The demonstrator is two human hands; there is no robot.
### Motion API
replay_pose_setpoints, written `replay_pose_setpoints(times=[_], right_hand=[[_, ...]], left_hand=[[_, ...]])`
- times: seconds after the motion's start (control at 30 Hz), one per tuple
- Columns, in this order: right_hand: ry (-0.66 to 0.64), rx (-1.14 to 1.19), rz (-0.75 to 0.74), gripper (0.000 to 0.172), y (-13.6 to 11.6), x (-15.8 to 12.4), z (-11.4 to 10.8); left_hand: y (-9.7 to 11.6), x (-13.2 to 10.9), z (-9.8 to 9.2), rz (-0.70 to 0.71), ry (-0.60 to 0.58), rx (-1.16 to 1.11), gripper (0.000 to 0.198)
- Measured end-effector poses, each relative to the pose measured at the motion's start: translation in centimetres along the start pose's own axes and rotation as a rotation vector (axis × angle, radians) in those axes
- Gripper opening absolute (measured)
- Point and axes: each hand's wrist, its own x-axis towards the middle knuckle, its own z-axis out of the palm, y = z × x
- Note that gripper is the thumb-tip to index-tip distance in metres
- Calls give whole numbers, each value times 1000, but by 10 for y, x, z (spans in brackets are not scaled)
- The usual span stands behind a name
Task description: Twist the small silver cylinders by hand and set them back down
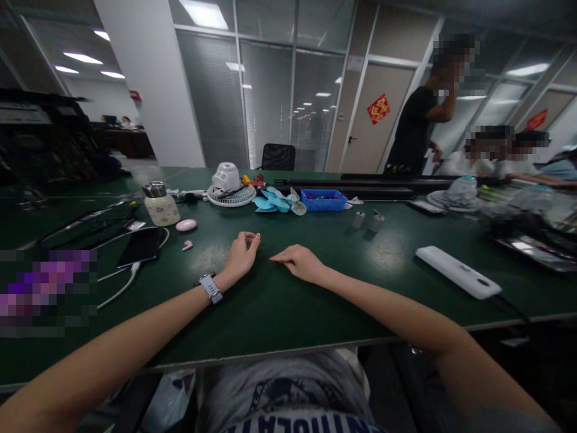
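Note:
My left hand (242,255) rests on the green table (252,325), a watch on its wrist; its fingers are curled together, and what they hold, if anything, cannot be made out. To its right lies my right hand (300,262), fingers pressed together and pointing left, their tips partly hidden. A small gap separates the hands. Left of them are a pink case (186,225) and a small pink earbud (187,245). Beyond the hands sit light blue fan blades (274,201), a blue basket (323,206) and a white fan part (226,178).
A cream bottle (162,208) and a phone (141,246) with a white cable are at the left. Two small metal cylinders (359,220) stand beyond my right hand. A white power strip (458,272) lies at the right. Several people are in the right background.

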Motion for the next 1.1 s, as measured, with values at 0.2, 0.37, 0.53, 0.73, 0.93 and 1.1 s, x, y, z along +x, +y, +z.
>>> replay_pose_setpoints(times=[0.2, 0.37, 0.53, 0.73, 0.93, 1.1], right_hand=[[588, -288, 384, 31, 64, -44, -118], [888, -613, 765, 38, 142, -95, -192], [800, -620, 828, 37, 173, -111, -183], [748, -629, 848, 38, 174, -103, -177], [720, -697, 870, 38, 171, -103, -179], [640, -723, 897, 39, 171, -102, -178]], left_hand=[[2, -1, -3, -10, -21, 24, 41], [9, -3, -3, -22, -24, 31, 38], [8, -3, -3, -23, -37, 20, 37], [8, -3, -3, -33, -64, 30, 35], [9, -3, -3, -35, -75, 7, 34], [6, -3, -3, -31, -77, 12, 34]])
